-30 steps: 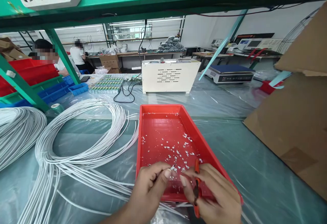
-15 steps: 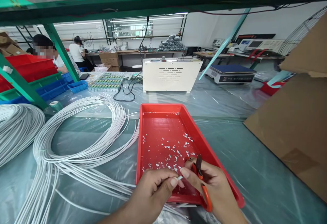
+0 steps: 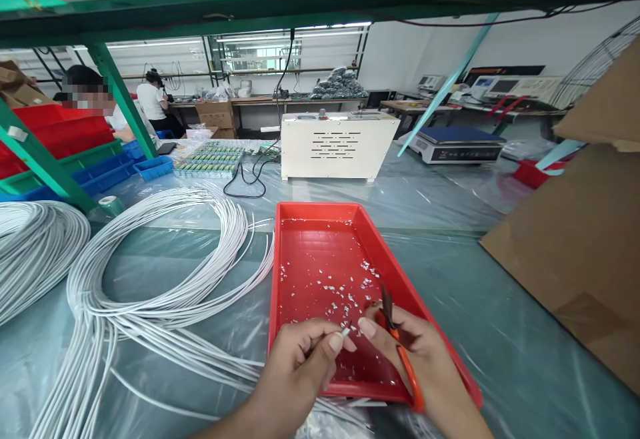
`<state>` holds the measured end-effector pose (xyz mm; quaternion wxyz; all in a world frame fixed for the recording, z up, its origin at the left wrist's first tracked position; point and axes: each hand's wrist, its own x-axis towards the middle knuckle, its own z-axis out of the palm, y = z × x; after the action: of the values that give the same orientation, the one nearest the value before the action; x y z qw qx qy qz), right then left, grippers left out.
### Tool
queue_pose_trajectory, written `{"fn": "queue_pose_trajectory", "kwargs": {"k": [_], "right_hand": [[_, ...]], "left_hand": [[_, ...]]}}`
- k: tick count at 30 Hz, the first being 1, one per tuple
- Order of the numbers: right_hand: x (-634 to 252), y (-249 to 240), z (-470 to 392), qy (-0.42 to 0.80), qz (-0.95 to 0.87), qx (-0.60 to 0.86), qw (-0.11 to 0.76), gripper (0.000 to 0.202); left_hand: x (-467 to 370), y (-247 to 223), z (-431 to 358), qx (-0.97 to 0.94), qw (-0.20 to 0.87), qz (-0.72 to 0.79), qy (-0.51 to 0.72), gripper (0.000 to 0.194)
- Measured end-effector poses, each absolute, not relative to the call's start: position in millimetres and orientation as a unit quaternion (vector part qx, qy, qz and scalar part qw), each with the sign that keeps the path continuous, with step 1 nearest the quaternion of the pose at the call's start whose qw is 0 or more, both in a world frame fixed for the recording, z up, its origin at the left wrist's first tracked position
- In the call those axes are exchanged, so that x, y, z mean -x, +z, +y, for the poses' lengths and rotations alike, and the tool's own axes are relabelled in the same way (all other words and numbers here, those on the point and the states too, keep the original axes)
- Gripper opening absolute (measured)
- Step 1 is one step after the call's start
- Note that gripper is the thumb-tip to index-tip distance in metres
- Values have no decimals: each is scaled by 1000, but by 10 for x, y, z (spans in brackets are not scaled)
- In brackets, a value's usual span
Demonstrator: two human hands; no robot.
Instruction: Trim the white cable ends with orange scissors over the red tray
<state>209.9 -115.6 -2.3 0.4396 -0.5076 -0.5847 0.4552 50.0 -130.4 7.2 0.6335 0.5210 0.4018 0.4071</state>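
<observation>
My left hand (image 3: 305,365) pinches the end of a white cable (image 3: 345,332) between thumb and fingers, over the near part of a red tray (image 3: 320,245). A small dark tip shows at the cable's end. In my right hand (image 3: 420,352) are orange-handled scissors (image 3: 407,365), their dark blades pointing up and away. The right thumb and fingertips are near the cable end, a small gap apart from it. Small white scraps (image 3: 345,295) lie scattered over the tray's floor.
Coiled white cables (image 3: 165,305) cover the left, with another coil (image 3: 40,252) beyond. A cream machine (image 3: 337,149) stands behind the tray, a scale (image 3: 453,144) to its right. Cardboard (image 3: 575,252) leans at right. Two people sit in the background.
The scissors have turned more upright, and my right hand has shifted slightly right. A dark tip now shows at the cable's end, and my left hand has moved slightly up and left.
</observation>
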Motion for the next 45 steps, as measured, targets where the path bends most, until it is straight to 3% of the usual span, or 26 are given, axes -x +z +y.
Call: {"fn": "queue_pose_trajectory", "kwargs": {"k": [4,8,27,45], "right_hand": [[-2205,-49,-1150,45,-736,512,440,15],[-2200,-87,-1144,-105,-772,485,396,21],[-2127,-103,-1188,-205,-765,493,360,41],[-2117,-106,-1215,-217,-772,502,322,37]], "left_hand": [[-494,82,-1279,-512,622,416,422,31],[-486,98,-1272,-512,618,416,428,32],[-492,64,-1308,-514,618,412,429,32],[-506,84,-1321,-502,611,430,436,33]]}}
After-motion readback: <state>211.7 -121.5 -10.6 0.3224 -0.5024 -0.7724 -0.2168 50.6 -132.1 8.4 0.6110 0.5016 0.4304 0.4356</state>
